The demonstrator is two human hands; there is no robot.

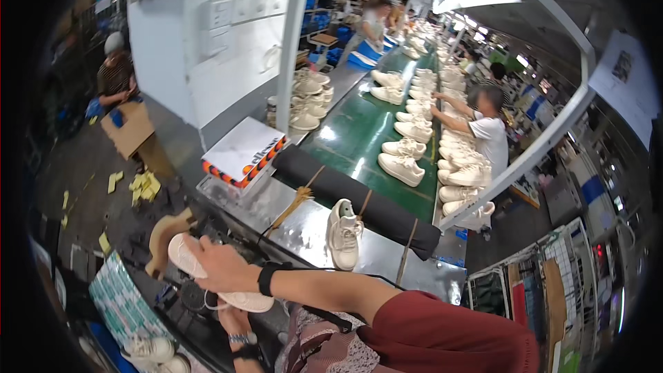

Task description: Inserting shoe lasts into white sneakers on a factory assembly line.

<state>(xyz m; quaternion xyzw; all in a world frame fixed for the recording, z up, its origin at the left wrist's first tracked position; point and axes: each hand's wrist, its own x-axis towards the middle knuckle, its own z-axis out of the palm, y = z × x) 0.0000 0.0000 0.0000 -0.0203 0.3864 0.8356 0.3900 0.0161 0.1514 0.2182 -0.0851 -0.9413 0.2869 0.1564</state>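
A cream-white shoe (181,255) is held at the lower left, its pale sole turned up. My right hand (224,268), with a black band at the wrist, lies across the middle of the shoe with its fingers wrapped over it. Below, my left hand (233,319), wearing a watch, grips the shoe's underside; its fingertips are partly hidden. A thin white lace loop (213,301) hangs beside that hand. Another cream sneaker (344,236) stands on the metal table (304,235), toe toward me. Beyond my right hand is a curved tan piece (166,242) on dark machinery.
A green conveyor (352,124) with rows of cream shoes runs away from me, behind a black roller (359,200). A white shoebox (243,148) stands left of it. Metal frame posts rise around. More shoes (148,349) lie at lower left. Other people work along the conveyor and at far left.
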